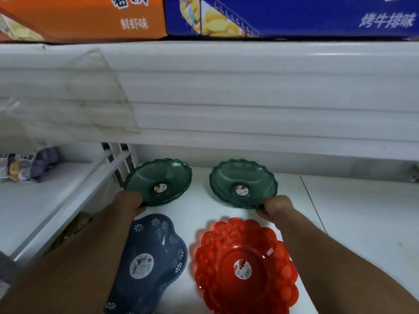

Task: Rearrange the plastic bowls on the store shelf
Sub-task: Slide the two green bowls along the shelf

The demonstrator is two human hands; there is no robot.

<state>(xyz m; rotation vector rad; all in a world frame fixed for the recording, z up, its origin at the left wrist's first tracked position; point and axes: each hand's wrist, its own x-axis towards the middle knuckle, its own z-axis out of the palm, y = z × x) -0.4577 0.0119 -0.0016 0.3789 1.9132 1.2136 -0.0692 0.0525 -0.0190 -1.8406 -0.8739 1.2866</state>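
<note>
Red bowl point(246, 266) and blue bowl point(149, 264) occupy the shelf point(362, 223) front. Left hand point(130, 201) grips the left green bowl point(158, 181) rim; right hand point(275, 208) grips the right green bowl point(243, 183) rim, apparently to reposition both.

I am looking down at a white shelf surface point(353, 214) that is catching soft, even light, with a thin seam running across its right part. Behind it a white ribbed back panel point(249, 94) is rising up to the shelf above, where an orange carton point(79, 17) and a blue carton point(294, 14) are sitting side by side, both printed with Chinese characters. At left a white slatted divider point(118, 159) is separating off a neighbouring bay, where a crumpled snack packet point(25, 165) is lying. A clear plastic sheet point(74, 103) is leaning in front of the panel at upper left.
</note>
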